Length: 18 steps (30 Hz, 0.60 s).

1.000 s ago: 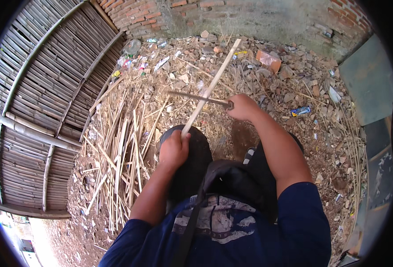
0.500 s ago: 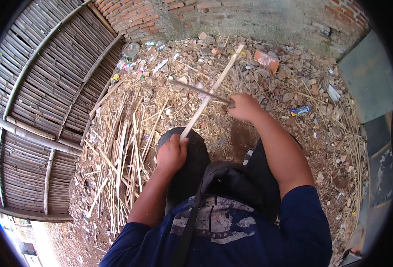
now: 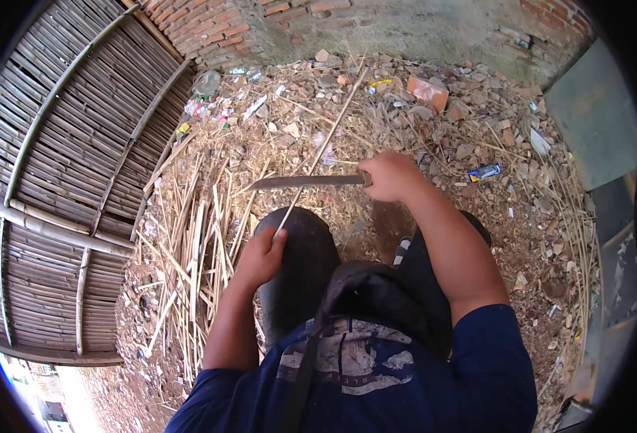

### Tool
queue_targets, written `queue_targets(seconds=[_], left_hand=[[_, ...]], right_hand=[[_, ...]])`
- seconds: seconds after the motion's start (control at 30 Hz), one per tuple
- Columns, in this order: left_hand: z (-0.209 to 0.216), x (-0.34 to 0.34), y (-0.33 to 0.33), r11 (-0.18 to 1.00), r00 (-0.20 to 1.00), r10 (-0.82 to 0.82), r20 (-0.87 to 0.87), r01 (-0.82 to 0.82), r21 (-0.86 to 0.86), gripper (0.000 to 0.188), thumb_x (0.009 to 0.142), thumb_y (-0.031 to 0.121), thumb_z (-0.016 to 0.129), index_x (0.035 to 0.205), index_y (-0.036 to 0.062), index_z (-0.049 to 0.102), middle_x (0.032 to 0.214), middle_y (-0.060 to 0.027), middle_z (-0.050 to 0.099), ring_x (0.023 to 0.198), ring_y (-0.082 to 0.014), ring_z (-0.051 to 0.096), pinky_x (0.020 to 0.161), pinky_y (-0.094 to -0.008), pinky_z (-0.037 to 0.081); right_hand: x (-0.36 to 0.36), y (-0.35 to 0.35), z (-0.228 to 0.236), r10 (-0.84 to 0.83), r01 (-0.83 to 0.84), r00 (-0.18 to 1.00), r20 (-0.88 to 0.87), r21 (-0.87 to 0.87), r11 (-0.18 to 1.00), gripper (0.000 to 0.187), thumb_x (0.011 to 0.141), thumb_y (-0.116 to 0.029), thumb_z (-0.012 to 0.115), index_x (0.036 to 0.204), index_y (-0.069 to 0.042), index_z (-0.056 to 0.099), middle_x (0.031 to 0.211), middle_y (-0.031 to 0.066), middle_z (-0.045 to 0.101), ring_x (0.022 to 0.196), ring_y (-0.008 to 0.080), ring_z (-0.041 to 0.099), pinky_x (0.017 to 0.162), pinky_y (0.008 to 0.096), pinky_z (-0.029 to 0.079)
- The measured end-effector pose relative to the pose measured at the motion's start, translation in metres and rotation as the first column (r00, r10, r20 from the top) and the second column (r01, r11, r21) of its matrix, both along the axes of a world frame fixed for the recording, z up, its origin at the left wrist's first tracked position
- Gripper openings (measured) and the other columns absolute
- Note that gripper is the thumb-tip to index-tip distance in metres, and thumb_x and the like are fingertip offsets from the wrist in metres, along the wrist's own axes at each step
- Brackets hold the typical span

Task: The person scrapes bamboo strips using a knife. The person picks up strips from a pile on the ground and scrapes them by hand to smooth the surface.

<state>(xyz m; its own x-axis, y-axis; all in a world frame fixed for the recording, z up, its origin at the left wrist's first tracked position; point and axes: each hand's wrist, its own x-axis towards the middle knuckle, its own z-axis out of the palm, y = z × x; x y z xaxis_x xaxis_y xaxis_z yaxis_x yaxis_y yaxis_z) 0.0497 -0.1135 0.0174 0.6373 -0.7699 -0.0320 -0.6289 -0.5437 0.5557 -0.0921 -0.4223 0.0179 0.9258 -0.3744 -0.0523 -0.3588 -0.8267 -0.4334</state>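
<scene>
I see 1 thin strip (image 3: 338, 120) slanting over the left knee (image 3: 305, 229) toward the far edge of the ground (image 3: 515, 249), its near end pinched in the left hand (image 3: 263, 254). The right hand (image 3: 392, 176) grips a long knife (image 3: 329, 180) across it; contact I can't tell. If the blade skids bodyward, I'd fear for that knee and hand; a loose pinch could let the strip twist.

A slatted wall (image 3: 66, 151), apparently bamboo, and a patchy brick wall (image 3: 390, 36) border littered, stony ground (image 3: 513, 267).
</scene>
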Motion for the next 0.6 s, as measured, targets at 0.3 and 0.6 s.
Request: queue_targets(seconds=[0.3,0.6], left_hand=[[0.005,-0.025,0.071,0.962,0.993,0.074,-0.089,-0.048,0.27,0.044,0.103,0.038,0.05,0.088,-0.0023,0.06,0.083,-0.0279,0.064,0.085,-0.0467,0.063,0.074,-0.0518,0.047],[-0.007,-0.033,0.082,0.963,0.996,0.09,0.009,-0.09,0.254,0.043,0.104,0.037,0.046,0.087,-0.0019,0.056,0.079,-0.0302,0.063,0.081,-0.0505,0.062,0.073,-0.0559,0.047]], right_hand=[[0.007,0.016,-0.025,0.152,-0.144,0.98,-0.129,0.074,0.987,0.028,0.07,-0.023,0.072,0.094,-0.008,0.071,0.089,0.0161,0.07,0.087,0.0353,0.069,0.077,0.0452,0.055],[0.015,0.004,-0.05,0.007,0.001,0.999,-0.038,0.193,0.981,0.04,0.073,-0.024,0.069,0.107,-0.002,0.071,0.097,0.0214,0.071,0.09,0.0362,0.069,0.081,0.0439,0.055]])
